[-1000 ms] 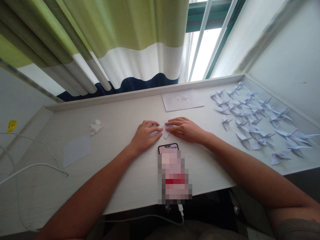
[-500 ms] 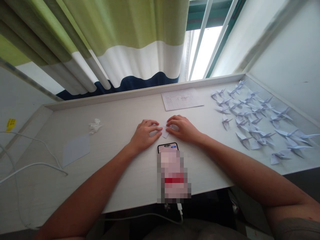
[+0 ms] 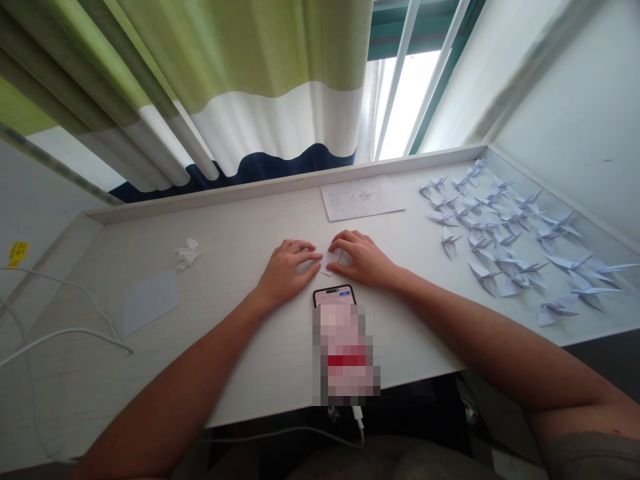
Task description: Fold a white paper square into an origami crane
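A small white folded paper [image 3: 329,261] lies on the white desk [image 3: 240,320] between my two hands. My left hand [image 3: 287,270] rests on its left part, fingers stretched flat and pressing it down. My right hand [image 3: 361,257] covers its right part, fingers curled and pinching the paper's upper edge. Only a narrow strip of the paper shows between the fingertips.
A phone [image 3: 344,347] on a charging cable lies just in front of my hands. Several folded paper cranes [image 3: 505,233] fill the desk's right side. A printed sheet [image 3: 363,198] lies behind, a flat pale sheet [image 3: 149,301] and a crumpled scrap [image 3: 187,253] at left, white cables [image 3: 60,333] far left.
My right hand's fingers have drawn in from lying flat to a curl on the paper, sliding slightly left. The left hand has stayed in place.
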### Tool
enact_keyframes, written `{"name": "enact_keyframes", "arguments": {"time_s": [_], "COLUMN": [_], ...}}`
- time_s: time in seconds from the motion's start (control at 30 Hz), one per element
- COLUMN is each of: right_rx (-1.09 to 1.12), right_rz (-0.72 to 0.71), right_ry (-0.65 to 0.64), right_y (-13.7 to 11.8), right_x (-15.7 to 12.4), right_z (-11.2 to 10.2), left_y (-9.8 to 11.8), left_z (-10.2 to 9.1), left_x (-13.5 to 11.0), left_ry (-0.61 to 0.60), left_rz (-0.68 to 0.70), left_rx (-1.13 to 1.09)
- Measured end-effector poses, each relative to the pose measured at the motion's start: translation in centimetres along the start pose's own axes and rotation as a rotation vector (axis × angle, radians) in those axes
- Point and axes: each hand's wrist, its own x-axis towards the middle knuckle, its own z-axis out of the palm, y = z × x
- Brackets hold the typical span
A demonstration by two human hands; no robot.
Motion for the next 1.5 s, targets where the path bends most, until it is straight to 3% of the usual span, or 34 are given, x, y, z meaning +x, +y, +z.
{"name": "enact_keyframes", "arguments": {"time_s": [0.2,0.63,0.8,1.07,1.27,1.33,1.4,1.5], "right_rx": [0.003,0.038,0.101,-0.015,0.046,0.090,0.076,-0.013], "right_rz": [0.011,0.046,0.167,0.326,0.276,0.195,0.104,0.091], "right_ry": [0.011,0.026,0.116,0.269,0.341,0.325,0.229,0.084], "right_y": [0.0,0.2,1.6,3.4,3.7,3.1,2.4,1.5], "right_x": [0.0,0.1,0.2,1.3,1.4,1.1,0.8,0.5], "right_z": [0.2,0.2,-0.1,-0.8,-1.4,-1.3,-1.0,-0.8], "left_y": [0.9,1.9,1.9,1.9,1.9,1.9,1.8,1.8], "left_z": [0.4,0.5,0.5,0.6,0.6,0.7,0.8,0.9], "left_x": [-0.1,0.2,0.3,0.3,0.2,0.1,-0.1,-0.3], "left_ry": [0.024,-0.042,-0.028,-0.021,-0.022,-0.020,-0.009,0.012], "left_rz": [-0.064,-0.166,-0.183,-0.185,-0.177,-0.161,-0.139,-0.114], "left_rx": [0.037,0.076,0.061,0.045,0.048,0.052,0.058,0.070]}}
